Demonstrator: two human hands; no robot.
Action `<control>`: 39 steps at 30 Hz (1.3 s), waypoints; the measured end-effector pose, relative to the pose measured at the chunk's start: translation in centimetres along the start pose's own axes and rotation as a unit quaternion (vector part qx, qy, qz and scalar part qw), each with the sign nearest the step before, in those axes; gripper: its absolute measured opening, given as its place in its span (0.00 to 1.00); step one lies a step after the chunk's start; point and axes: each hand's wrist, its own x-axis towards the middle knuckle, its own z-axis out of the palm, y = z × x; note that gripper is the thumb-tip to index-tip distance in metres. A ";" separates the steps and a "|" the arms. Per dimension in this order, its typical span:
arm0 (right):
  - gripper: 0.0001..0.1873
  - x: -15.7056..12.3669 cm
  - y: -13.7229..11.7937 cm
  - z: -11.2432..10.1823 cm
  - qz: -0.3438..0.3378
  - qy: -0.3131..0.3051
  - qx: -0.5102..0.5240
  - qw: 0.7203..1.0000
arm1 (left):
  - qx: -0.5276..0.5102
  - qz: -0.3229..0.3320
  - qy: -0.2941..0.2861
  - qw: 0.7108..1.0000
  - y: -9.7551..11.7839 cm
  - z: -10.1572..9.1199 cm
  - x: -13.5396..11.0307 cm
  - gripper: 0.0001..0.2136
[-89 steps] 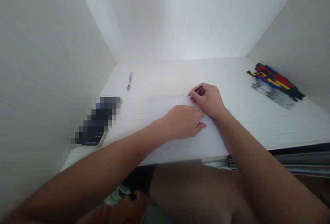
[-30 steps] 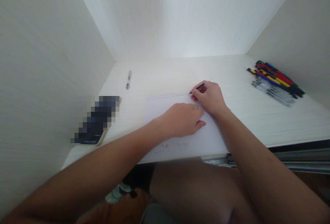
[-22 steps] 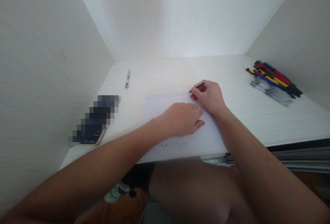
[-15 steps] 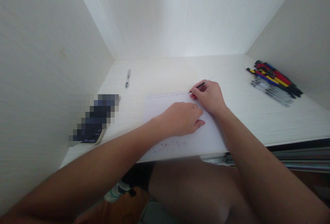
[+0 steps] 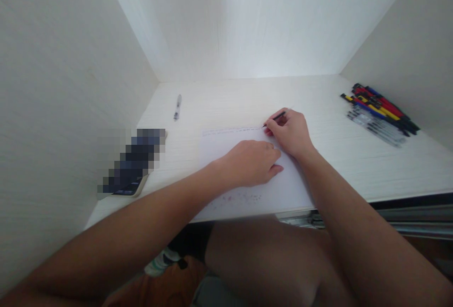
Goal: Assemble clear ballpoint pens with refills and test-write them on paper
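A white sheet of paper [image 5: 226, 143] lies at the front of the desk, with a row of small handwriting along its far edge and faint reddish-dark marks near its front edge. My right hand [image 5: 292, 132] pinches a pen [image 5: 279, 115] with a black grip, its tip touching the sheet at the right end of the written row. Across the middle of the paper rests my left hand [image 5: 251, 163], palm down, its thumb apart and its fingers loosely bent. Nothing shows in that hand.
A clear pen [image 5: 177, 108] lies at the back left. Nearer me on the left is a phone [image 5: 136, 186], mostly pixelated. Several coloured pens [image 5: 385, 109] and clear pens [image 5: 377, 128] are piled at the right. White panels enclose the desk on three sides.
My right hand and the pen tip have shifted slightly right along the written row. The left hand stays on the sheet. The whole view has drifted a little.
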 end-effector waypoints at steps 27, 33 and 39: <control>0.08 -2.1 -2.0 -1.4 -0.013 0.148 0.119 0.982 | 0.004 0.020 0.050 0.999 -1.1 1.1 0.0 0.09; 0.08 -2.2 -2.6 -1.6 0.038 0.133 0.225 0.964 | -0.125 0.025 0.130 0.983 -1.0 0.6 0.7 0.08; 0.08 -2.6 -4.0 -2.3 0.072 0.077 0.334 0.937 | -0.278 -0.008 0.207 0.938 -0.3 0.5 0.9 0.06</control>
